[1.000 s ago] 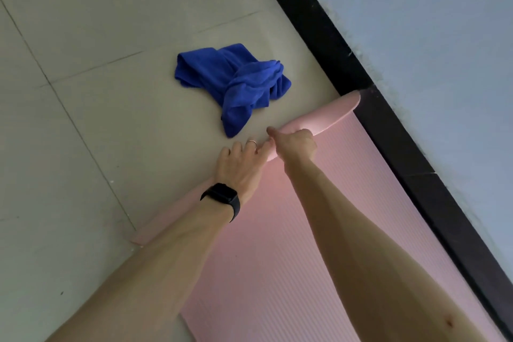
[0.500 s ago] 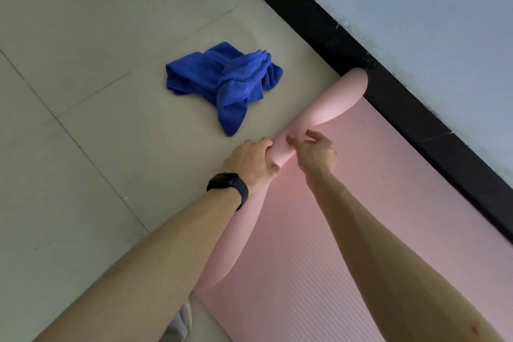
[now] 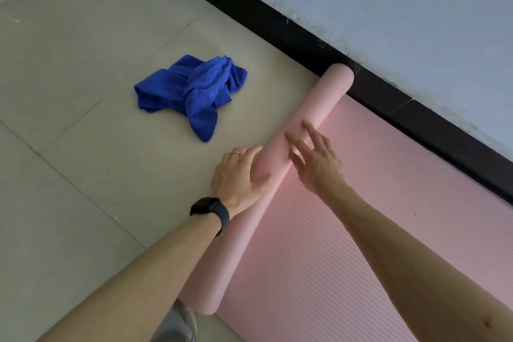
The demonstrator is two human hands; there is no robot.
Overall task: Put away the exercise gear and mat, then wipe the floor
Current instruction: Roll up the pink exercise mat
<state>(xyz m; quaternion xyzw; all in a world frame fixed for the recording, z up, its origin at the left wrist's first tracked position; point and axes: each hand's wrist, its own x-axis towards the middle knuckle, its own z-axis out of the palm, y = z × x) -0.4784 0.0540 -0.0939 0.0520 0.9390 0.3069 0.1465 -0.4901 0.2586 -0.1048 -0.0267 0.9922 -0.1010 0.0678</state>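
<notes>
Pink yoga mat (image 3: 402,175) lies on the tiled floor (image 3: 83,189) along the black baseboard (image 3: 416,122), one end rolled into a tube. Your left hand (image 3: 238,175) presses flat against the roll's outer side. Your right hand (image 3: 316,158) rests on top, fingers spread and straight. A crumpled blue towel (image 3: 191,91) lies nearby, clear of the roll.

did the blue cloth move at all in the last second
No. The blue cloth keeps the same crumpled shape just on the near side of the same tile seam; only the camera shifted.

Dim, soft even light, faint shadows, wide-angle edge distortion
</notes>
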